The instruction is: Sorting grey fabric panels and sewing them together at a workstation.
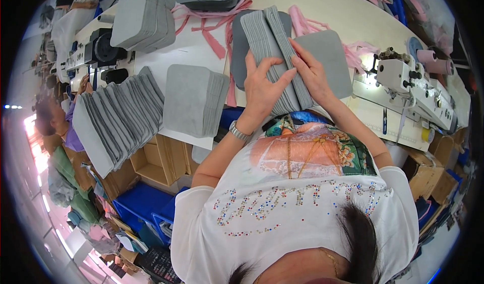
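Note:
Before me on the white table, a thick stack of grey fabric pads (258, 36) stands on edge, its layered sides facing up. A gap parts it from a thinner bundle of the same pads (278, 27) on its right. My left hand (264, 80) closes over the thick stack, its thumb reaching right toward the bundle. The thinner bundle is gripped by my right hand (313, 76), its fingers along the bundle's right side. Beneath and to the right lies a flat grey pad (330, 57); a darker grey pad (238, 62) shows at the left.
A sewing machine (403, 79) stands at the right with pink thread spools (437, 64); another machine (98, 49) is at the left. Several grey pad stacks (191, 100) fill the left side. Pink fabric strips (214, 39) trail behind. Another person (73, 125) sits at far left.

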Tool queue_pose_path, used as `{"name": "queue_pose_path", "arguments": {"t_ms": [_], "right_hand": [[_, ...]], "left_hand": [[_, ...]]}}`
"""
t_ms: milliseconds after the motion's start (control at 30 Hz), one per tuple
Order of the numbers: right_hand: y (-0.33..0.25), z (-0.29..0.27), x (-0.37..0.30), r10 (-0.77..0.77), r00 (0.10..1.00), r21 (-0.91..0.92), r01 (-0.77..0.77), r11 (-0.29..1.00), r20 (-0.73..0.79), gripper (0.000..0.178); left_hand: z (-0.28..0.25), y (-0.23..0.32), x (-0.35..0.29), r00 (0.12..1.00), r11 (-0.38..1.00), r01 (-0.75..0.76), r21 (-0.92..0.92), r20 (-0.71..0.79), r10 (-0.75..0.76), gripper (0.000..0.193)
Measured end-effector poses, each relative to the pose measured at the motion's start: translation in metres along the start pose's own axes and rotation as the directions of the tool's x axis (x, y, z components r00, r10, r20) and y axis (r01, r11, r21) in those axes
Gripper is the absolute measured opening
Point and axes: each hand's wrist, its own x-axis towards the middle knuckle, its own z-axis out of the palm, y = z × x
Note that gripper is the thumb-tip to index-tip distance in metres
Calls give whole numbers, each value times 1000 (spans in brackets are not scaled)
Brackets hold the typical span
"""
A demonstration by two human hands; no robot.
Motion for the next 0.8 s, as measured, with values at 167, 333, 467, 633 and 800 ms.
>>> {"name": "queue_pose_path", "arguments": {"t_ms": [167,333,467,633,800], "right_hand": [[-1,-1,0,1,1000,-6,-1,1000,2,42],[1,0,0,3,1000,-22,-3,1000,-1,42],[-1,1,-1,-4,1000,-17,4,1000,5,41],[5,0,-1,-20,1000,22,20,1000,7,40],[7,0,-2,10,1000,76,-11,997,19,40]], "left_hand": [[3,-5,0,999,999,-41,20,-18,41,30],[0,-5,-2,1000,1000,6,31,11,-6,27],[2,-9,-5,999,1000,8,-21,-44,-9,23],[2,-11,-3,994,994,-104,-40,-28,103,24],[0,-5,-1,993,991,-121,52,-8,121,26]]}}
